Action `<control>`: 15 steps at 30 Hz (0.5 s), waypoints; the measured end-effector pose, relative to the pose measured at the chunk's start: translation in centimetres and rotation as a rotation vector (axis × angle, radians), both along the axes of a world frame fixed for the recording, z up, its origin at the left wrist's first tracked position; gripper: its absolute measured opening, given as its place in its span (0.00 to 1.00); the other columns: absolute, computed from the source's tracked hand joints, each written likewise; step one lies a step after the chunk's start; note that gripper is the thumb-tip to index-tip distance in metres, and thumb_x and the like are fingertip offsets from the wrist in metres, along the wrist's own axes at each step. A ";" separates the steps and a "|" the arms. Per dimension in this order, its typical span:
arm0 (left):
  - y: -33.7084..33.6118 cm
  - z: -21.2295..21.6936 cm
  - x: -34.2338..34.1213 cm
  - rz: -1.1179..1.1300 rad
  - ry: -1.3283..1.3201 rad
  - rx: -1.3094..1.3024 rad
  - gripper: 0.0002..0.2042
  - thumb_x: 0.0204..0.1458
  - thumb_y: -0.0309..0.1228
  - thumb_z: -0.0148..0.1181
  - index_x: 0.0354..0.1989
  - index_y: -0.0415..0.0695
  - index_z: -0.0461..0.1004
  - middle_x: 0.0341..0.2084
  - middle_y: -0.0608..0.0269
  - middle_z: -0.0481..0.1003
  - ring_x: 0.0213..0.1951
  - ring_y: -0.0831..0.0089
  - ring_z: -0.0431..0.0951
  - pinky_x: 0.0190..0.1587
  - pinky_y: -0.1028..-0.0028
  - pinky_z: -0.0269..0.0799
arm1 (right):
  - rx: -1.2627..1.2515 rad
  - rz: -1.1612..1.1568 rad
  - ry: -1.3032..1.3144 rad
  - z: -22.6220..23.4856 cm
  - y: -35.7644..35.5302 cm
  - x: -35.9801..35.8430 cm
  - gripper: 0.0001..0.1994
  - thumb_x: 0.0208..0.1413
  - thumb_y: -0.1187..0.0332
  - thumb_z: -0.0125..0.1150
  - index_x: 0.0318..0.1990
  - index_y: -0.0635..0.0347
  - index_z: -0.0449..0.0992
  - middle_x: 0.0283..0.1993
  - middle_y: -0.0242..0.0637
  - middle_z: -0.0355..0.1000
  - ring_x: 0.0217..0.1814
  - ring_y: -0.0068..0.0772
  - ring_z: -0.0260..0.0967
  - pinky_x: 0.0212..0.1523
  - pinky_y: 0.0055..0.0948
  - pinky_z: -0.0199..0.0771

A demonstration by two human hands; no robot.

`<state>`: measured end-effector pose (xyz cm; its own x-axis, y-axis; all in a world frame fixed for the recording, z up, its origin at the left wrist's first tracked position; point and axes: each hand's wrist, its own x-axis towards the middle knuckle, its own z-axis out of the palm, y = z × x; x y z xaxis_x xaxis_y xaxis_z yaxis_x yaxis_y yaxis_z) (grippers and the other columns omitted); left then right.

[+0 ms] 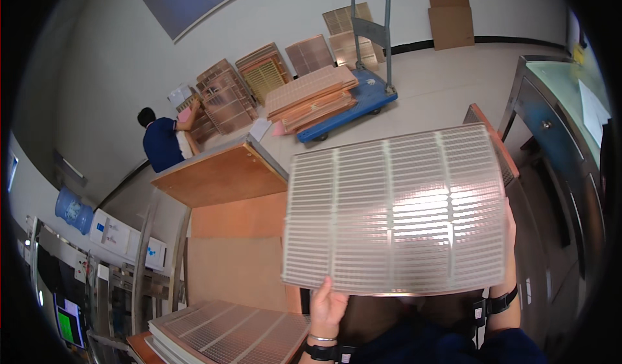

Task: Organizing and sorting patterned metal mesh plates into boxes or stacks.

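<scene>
Panel: a large, pale, ribbed grid sheet (396,212) is being held up flat before the person's chest, tilting toward the camera and catching a bright reflection near its centre.
Left hand: the left hand (326,309) is clasping the panel's lower left edge, thumb lying on the front face.
Right hand: the right hand (510,234) is gripping the panel's right edge; only the fingertips and wrist are showing, the rest being hidden behind the sheet.
Step in hand: judging by the raised, angled hold, the sheet is probably being looked over under the light.
Next move: any turning or setting down is calling for both hands to move together, since the thin sheet looks likely to flex.
Stack: similar grid sheets (227,335) are lying at lower left, just below the panel.
Table: a wooden table (220,176) is standing beyond.
Cart: a blue trolley (353,108) is carrying more sheets.
Co-worker: another person (162,140) is working by the far wall.
</scene>
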<state>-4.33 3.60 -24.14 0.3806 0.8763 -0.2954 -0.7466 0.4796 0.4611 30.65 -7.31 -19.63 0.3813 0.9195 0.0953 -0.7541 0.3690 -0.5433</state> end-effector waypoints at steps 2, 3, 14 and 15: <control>0.8 0.0 -0.9 0.015 0.012 0.053 0.21 0.57 0.28 0.49 0.60 0.39 0.57 0.58 0.53 0.64 0.59 0.59 0.63 0.61 0.56 0.59 | -0.090 -0.024 -0.039 -0.3 -0.7 0.5 0.25 0.63 0.56 0.43 0.58 0.69 0.61 0.57 0.47 0.65 0.54 0.34 0.68 0.52 0.29 0.71; 1.0 0.4 -1.2 0.012 0.017 0.076 0.22 0.57 0.27 0.50 0.60 0.39 0.57 0.58 0.53 0.63 0.60 0.59 0.62 0.62 0.56 0.58 | -0.131 -0.045 -0.126 -0.4 -0.5 0.3 0.26 0.62 0.58 0.46 0.60 0.70 0.58 0.56 0.46 0.66 0.54 0.32 0.68 0.52 0.29 0.71; 2.1 -1.8 -3.7 0.109 0.091 0.205 0.24 0.57 0.25 0.49 0.62 0.40 0.54 0.59 0.55 0.61 0.61 0.61 0.60 0.63 0.56 0.55 | -0.280 0.030 -0.234 -1.3 -0.8 -0.2 0.20 0.58 0.71 0.54 0.56 0.67 0.62 0.52 0.42 0.69 0.53 0.32 0.69 0.53 0.30 0.72; 2.1 -1.8 -3.8 0.107 0.089 0.206 0.24 0.57 0.25 0.49 0.62 0.40 0.54 0.59 0.55 0.61 0.61 0.61 0.60 0.63 0.56 0.55 | -0.277 0.042 -0.240 -1.4 -0.8 -0.3 0.20 0.58 0.71 0.54 0.56 0.67 0.61 0.53 0.43 0.69 0.53 0.32 0.69 0.53 0.30 0.72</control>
